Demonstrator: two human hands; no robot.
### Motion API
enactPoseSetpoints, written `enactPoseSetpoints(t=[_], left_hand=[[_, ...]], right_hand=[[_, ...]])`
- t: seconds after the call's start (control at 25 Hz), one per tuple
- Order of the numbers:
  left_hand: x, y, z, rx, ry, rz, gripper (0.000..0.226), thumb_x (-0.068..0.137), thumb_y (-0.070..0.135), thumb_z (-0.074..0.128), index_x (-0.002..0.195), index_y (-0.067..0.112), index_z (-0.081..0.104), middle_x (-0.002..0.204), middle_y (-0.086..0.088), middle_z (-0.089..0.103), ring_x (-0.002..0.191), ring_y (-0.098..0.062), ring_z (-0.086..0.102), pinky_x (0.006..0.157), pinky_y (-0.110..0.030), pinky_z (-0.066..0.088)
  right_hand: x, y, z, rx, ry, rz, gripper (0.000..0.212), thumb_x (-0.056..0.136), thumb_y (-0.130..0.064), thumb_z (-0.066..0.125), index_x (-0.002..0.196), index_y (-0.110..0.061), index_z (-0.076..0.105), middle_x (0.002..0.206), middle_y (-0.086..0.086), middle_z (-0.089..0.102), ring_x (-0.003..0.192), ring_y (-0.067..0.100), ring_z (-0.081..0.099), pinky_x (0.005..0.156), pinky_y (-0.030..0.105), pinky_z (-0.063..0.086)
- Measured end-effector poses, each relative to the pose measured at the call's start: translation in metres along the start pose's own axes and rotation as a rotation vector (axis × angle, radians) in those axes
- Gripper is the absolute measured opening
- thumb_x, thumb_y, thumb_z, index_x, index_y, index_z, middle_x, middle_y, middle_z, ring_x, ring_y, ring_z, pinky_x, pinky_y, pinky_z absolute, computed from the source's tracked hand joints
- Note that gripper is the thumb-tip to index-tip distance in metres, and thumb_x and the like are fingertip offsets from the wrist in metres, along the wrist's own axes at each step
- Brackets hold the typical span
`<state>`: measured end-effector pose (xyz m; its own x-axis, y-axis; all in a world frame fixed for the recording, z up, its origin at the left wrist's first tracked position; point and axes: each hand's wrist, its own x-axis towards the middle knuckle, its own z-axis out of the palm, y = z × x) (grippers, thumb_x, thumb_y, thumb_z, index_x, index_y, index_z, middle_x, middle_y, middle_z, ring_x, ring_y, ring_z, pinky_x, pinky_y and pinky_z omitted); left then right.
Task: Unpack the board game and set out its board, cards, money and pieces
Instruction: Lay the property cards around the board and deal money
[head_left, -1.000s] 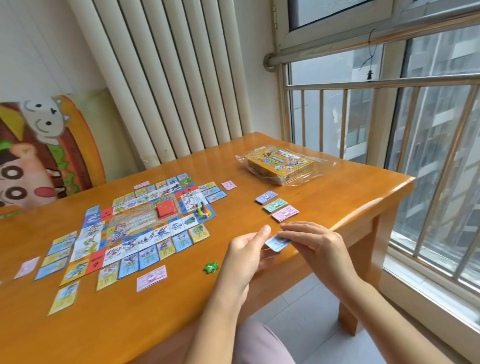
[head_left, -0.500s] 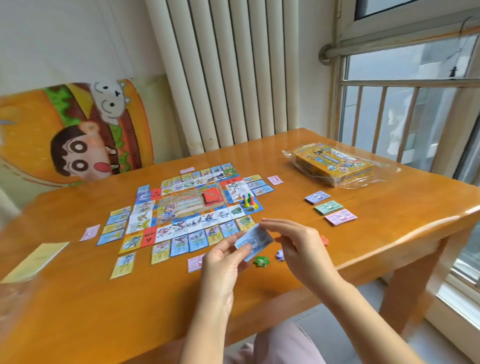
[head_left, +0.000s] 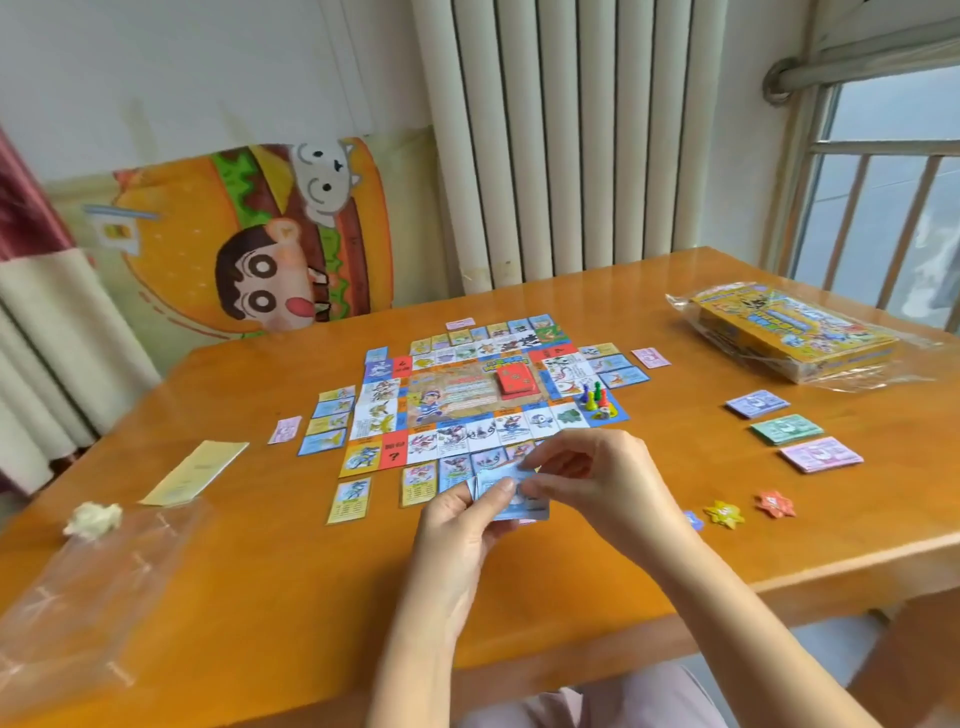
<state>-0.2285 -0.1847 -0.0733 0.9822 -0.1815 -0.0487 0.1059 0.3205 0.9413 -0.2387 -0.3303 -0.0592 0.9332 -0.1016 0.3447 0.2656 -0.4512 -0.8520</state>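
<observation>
Fingers (head_left: 503, 488) of my left hand (head_left: 457, 530) grip the small stack of light-blue paper cards (head_left: 527, 508), right hand (head_left: 602, 478) nipping its top edge, over the orange wooden counter (head_left: 291, 582) at the near edge of the colourful printed board (head_left: 467, 395); I'd slide one off singly, stack squared

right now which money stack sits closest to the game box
The blue-violet stack, rearmost of the three; the green stack and pink stack lie further forward.

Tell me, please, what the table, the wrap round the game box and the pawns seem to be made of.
Table: likely wood, glossy varnish; orange-brown, with glare. Wrap round the game box: thin clear plastic film, crinkled and shiny. Pawns: probably moulded plastic, bright colours; too small to be sure.
</observation>
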Motion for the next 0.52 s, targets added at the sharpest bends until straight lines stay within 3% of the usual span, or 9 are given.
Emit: enactPoseSetpoints(t=[0.16,0.28,0.52], left_hand=[[-0.001,0.002,-0.018,-0.079,-0.007,-0.047,0.014,0.086,0.011,0.056,0.094,0.009,0.067,0.085,-0.007,0.072,0.076,-0.015,0.066,0.063,-0.024,0.051],[0.000,0.001,-0.028,-0.091,-0.007,-0.058,0.026,0.081,0.018,0.058,0.102,0.005,0.065,0.092,-0.010,0.071,0.082,-0.018,0.065,0.066,-0.026,0.052],[0.005,0.005,-0.035,-0.105,0.016,-0.055,0.022,0.087,0.019,0.053,0.097,0.003,0.066,0.089,-0.010,0.072,0.080,-0.018,0.065,0.068,-0.029,0.051]], right_hand=[[0.012,-0.007,0.007,0.025,-0.135,0.050,0.008,0.073,-0.011,0.080,0.080,-0.014,0.077,0.068,-0.001,0.072,0.059,0.001,0.063,0.060,0.018,0.051],[0.017,-0.008,0.013,-0.021,-0.185,0.036,0.002,0.078,-0.012,0.076,0.078,-0.014,0.075,0.064,-0.001,0.070,0.055,0.001,0.061,0.058,0.017,0.048],[0.035,-0.012,0.018,-0.104,-0.316,0.030,0.016,0.087,-0.020,0.068,0.073,-0.013,0.068,0.060,0.001,0.066,0.051,0.006,0.057,0.057,0.020,0.048]])
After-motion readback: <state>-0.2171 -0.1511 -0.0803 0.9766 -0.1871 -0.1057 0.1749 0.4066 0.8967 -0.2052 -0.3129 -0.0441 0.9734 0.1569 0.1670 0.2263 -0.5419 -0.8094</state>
